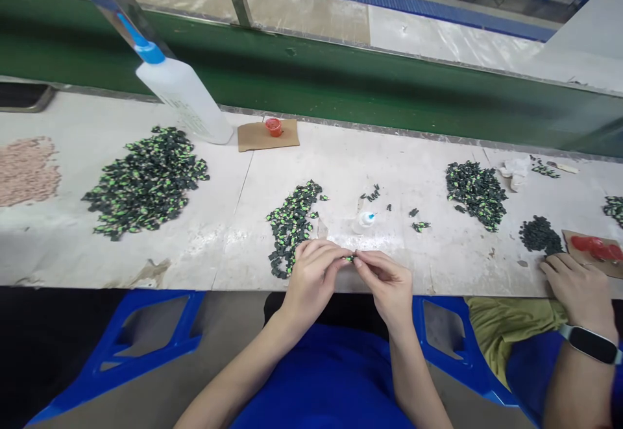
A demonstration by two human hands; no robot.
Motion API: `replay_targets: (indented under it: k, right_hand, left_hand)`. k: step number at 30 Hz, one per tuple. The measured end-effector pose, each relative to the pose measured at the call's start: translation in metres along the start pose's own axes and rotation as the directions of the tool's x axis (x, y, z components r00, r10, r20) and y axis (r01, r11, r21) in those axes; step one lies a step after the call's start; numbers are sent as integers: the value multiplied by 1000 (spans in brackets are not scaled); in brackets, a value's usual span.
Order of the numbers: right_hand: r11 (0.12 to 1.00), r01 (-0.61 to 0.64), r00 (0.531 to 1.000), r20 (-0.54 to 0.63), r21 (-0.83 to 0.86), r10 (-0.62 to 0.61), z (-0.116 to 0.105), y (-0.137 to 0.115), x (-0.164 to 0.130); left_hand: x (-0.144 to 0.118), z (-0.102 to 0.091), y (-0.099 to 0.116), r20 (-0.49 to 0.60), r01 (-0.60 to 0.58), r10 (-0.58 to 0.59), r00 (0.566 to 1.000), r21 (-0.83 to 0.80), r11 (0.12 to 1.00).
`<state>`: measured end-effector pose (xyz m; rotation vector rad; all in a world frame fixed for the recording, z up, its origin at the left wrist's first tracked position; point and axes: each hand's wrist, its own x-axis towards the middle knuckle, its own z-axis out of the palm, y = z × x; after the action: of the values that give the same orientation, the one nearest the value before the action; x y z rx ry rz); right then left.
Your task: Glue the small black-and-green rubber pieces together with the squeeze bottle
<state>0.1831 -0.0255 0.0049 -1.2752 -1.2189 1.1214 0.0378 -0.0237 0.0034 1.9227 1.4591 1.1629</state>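
Note:
Between the fingertips of both my hands is a small black-and-green piece (349, 258), mostly covered by the fingers. My left hand (316, 267) pinches it from one side and my right hand (387, 278) from the other, above the table's near edge. Just left of my left hand lies a pile of similar black-and-green pieces (292, 221). A small white bottle with a blue tip (364, 222) stands right behind my fingers. Several tiny black parts (372, 193) lie loose behind the bottle, and a few more pieces (420, 226) sit to its right.
A tall white bottle (187, 98) stands behind a large pile (146, 182). Red paste in a cup (273, 127) rests on cardboard. Pinkish parts (26, 171) lie far left. At right are another pile (476, 194), black parts (539, 234) and a co-worker's hand (579, 289).

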Motion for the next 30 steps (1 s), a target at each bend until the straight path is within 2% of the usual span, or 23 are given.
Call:
replay_targets:
  k: [4,9,13,18,22,26,30]
  right_hand:
    - [999,-18,999,-39,32,19,3,2,-2]
    - [997,80,993,-82,-12,-81,9,5,-6]
    - [990,137,987,-83,-22,-138,8,8,-6]
    - [995,102,994,40,-10,-102,-1,9,-2]
    - [998,54,995,81,-28,-52,-6,6,-1]
    - [999,13,998,59,-43,-10,-4,5,-1]
    - [998,25,998,53,-50,-22,-1,7,-1]
  left_hand:
    - [-1,-1,2,-16,-41,42,999,36,999]
    - [-4,0,8,-83,-77,86,993,109,991]
    - [-4,-1,6,-74,-99,104,992,71,993]
    - [-1,-6,-2,41,-97,94,995,72,993]
    - [1,-9,-5,108,-153,143,984,91,984]
    - [0,-6,-5,87,-192,185,979,82,978]
    - [-4,-1,-2,11,-127,126,992,69,990]
